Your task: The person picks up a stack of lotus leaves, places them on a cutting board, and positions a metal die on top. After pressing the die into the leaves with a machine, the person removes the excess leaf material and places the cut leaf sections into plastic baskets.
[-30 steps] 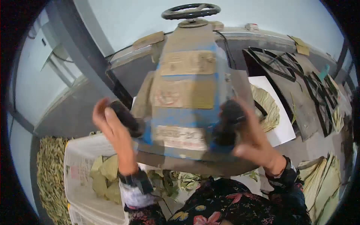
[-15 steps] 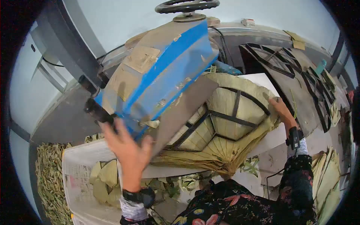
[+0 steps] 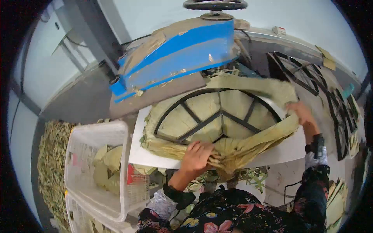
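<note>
A stack of pale dried palm leaves (image 3: 163,149) lies on a white board (image 3: 136,155), its pleated stem end gathered towards me. On the leaves rests a black fan-shaped cutting die (image 3: 200,125), with several ribs inside its frame. My left hand (image 3: 195,157) is closed over the near edge of the stack, beside the gathered stems. At the right edge, my right hand (image 3: 305,116) pinches the leaves, with its fingertips partly hidden and slightly blurred.
Behind the board stands a blue press arm (image 3: 186,50) with a black handwheel (image 3: 215,4) above it. White plastic crates (image 3: 124,174) holding cut leaf pieces sit at left, near a heap of leaf scraps (image 3: 56,167). More black frames (image 3: 297,73) lie at right.
The press arm has swung away to the back left, uncovering the whole die. My left hand has gone from beside the press handle down to the leaves' near edge. My right hand stays at the right edge.
</note>
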The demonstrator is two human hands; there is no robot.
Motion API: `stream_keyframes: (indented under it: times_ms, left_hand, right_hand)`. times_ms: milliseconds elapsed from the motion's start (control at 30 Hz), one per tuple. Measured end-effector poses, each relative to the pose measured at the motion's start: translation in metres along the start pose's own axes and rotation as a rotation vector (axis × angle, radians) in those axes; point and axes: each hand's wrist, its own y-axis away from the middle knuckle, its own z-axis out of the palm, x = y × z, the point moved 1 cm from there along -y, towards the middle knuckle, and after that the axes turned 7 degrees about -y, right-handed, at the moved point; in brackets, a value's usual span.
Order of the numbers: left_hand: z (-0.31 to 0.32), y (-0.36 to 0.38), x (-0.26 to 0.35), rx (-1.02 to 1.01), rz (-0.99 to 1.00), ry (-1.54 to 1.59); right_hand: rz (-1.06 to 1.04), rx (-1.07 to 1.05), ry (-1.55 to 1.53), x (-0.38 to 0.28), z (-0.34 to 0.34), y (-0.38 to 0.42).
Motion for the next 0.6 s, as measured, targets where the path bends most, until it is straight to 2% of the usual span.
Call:
stream_keyframes:
  times_ms: [67,100,167,200,233,267,300,333,367,400,433,467,500,533,600]
  left_hand:
    - [-0.012,0.004,-0.009,0.086,-0.075,0.119]
    - [-0.031,0.007,-0.008,0.158,-0.106,0.187]
    - [-0.088,0.025,0.006,0.176,-0.18,0.247]
    - [-0.089,0.059,0.002,0.158,-0.296,0.216]
    - [-0.092,0.1,0.002,0.145,-0.397,0.016]
    - [-0.087,0.142,-0.001,0.087,-0.585,0.076]
    - [-0.084,0.182,0.001,0.029,-0.771,0.138]
    - [-0.086,0.212,0.011,-0.178,-0.927,0.113]
    - [-0.086,0.251,0.025,-0.386,-1.073,0.089]
    - [-0.033,0.369,0.02,-0.246,-1.069,0.328]
    - [0.017,0.479,0.016,-0.114,-1.053,0.572]
    - [-0.01,0.47,0.063,-0.615,-1.268,0.309]
    - [-0.011,0.478,0.091,-0.87,-1.324,0.26]
    - [-0.004,0.483,0.112,-1.061,-1.33,0.253]
    - [-0.001,0.445,0.131,-1.302,-1.168,0.271]
  right_hand:
    - [0.546,0.462,-0.857,-0.119,-0.004,-0.035]
    - [0.533,0.431,-0.869,-0.157,0.002,-0.043]
    - [0.231,0.647,-0.861,-0.202,0.01,-0.041]
    - [0.186,0.532,-0.817,-0.181,0.022,-0.028]
    - [0.522,0.457,-0.815,-0.173,0.053,-0.01]
    - [0.18,0.226,-0.826,-0.224,0.087,-0.016]
    - [-0.092,-0.191,-0.543,-0.229,0.11,-0.021]
    - [-0.023,-0.265,-0.279,-0.259,0.13,-0.019]
    - [-0.502,-0.508,-0.348,-0.23,0.176,-0.017]
    - [-0.506,-0.51,-0.352,-0.225,0.191,-0.013]
    - [-0.562,-0.62,-0.24,-0.224,0.202,-0.009]
    - [-0.619,-0.725,-0.124,-0.222,0.206,-0.01]
    - [-0.479,-0.8,-0.085,-0.215,0.203,-0.018]
    - [-0.483,-0.787,-0.085,-0.204,0.192,-0.022]
    - [-0.373,-0.379,-0.076,-0.181,0.167,-0.026]
